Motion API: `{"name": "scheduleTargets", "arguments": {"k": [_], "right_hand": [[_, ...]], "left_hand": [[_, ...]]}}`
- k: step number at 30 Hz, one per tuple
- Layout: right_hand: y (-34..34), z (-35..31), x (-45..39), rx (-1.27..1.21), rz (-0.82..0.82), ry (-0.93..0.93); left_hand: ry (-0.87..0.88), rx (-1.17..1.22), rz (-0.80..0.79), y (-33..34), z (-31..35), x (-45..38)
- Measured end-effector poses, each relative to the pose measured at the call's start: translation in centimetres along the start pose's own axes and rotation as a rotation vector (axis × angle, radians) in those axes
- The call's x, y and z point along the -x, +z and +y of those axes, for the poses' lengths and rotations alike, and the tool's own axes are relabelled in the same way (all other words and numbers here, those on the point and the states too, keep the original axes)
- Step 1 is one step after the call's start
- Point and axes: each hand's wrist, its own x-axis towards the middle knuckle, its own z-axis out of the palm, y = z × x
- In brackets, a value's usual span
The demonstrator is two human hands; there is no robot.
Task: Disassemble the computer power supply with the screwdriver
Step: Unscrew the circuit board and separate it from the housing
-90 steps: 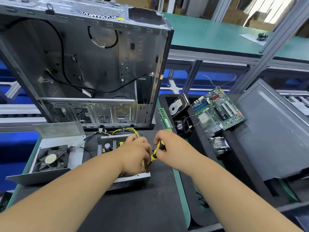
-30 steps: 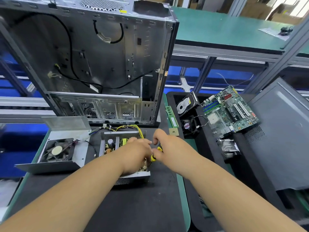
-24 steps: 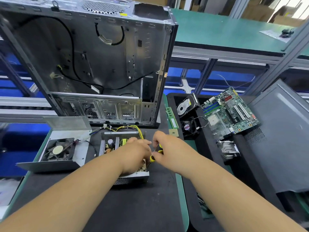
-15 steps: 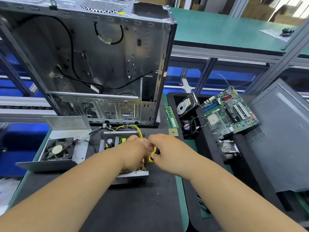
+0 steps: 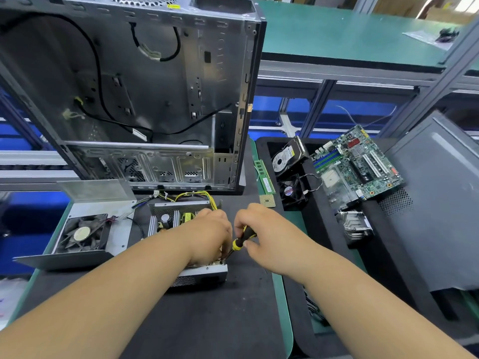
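The open power supply lies on the black mat, its circuit board and yellow wires exposed. My left hand lies over its near right part, fingers curled down beside the screwdriver tip. A black and yellow screwdriver is gripped in my right hand, its tip slanting down to the unit's front right corner. The supply's removed cover with the fan lies to the left.
An empty grey computer case stands upright behind the power supply. Right of the mat a black tray holds a hard drive, a small fan, a motherboard and a heatsink. A RAM stick and a CPU lie beside it.
My hands stay at the power supply's front right corner. The right hand's grip on the screwdriver handle has shifted between frames while the tip stays at the corner.
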Motion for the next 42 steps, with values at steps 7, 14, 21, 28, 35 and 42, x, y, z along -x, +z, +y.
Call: {"name": "scheduleTargets", "arguments": {"k": [7,14,21,28,35,42], "right_hand": [[-0.5,0.7,0.0,-0.004,-0.015,-0.001],[-1.9,1.7,0.3,-0.101,0.073,0.068],[-2.1,2.7,0.5,-0.135,0.148,0.131],[-2.2,3.1,0.6,-0.131,0.156,0.143],[-2.3,2.9,0.9,-0.137,0.129,0.133],[-2.2,3.0,0.8,-0.116,0.095,0.119]], "left_hand": [[0.036,-0.034,-0.026,-0.1,-0.3,-0.4],[0.095,0.043,0.037,0.1,-0.6,-0.3],[0.105,-0.130,-0.018,-0.5,-0.1,-0.9],[0.070,-0.279,-0.042,-0.8,1.4,-1.2],[0.069,-0.278,-0.035,-0.6,1.5,-1.3],[0.083,-0.238,-0.034,-0.6,1.3,-1.1]]}}
